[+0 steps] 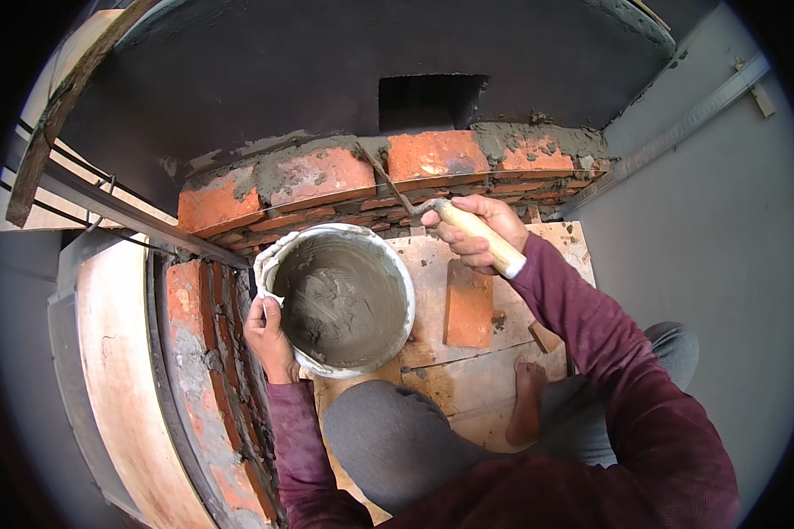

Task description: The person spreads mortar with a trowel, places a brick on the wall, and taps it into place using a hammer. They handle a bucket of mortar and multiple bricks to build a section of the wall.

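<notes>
Mortar hides your trowel (pixel 388 187) blade, probably; right hand (pixel 475 231) clamps its handle, left hand (pixel 269 339) grips the bucket (pixel 340 300) rim.

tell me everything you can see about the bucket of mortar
The bucket is round and white, its rim smeared with grey. It stands upright, wet grey mortar coating its inside walls and lying in lumps at the bottom. It sits between the person's knee and the brick wall, in the corner of the brickwork. The left hand grips its near-left rim; the right hand holds a trowel just beyond it.
</notes>
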The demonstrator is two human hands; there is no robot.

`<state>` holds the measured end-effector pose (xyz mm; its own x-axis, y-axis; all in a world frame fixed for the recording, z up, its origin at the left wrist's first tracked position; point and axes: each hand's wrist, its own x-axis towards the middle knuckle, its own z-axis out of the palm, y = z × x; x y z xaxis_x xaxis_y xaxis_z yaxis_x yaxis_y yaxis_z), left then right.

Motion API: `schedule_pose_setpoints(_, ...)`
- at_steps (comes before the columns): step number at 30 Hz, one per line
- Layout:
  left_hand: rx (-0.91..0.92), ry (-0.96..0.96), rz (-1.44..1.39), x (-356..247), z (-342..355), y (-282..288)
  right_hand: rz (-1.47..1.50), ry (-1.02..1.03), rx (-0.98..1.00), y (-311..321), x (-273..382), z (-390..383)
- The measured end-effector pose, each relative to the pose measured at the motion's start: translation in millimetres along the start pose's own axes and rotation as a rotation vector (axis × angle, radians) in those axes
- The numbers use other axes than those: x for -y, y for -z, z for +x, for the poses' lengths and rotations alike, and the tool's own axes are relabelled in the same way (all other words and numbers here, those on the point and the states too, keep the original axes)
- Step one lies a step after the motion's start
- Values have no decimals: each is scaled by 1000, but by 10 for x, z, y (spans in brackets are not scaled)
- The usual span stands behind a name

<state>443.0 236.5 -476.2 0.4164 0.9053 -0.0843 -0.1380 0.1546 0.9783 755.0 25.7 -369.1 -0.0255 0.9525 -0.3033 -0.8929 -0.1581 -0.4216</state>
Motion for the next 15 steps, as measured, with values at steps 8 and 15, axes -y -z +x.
schedule_pose_setpoints(8,-19,10,8,-73,6,71,-1,136,54,-161,-197,-71)
schedule_pose_setpoints(15,63,-19,78,-84,118,-130,188,173,41,-103,3,368)
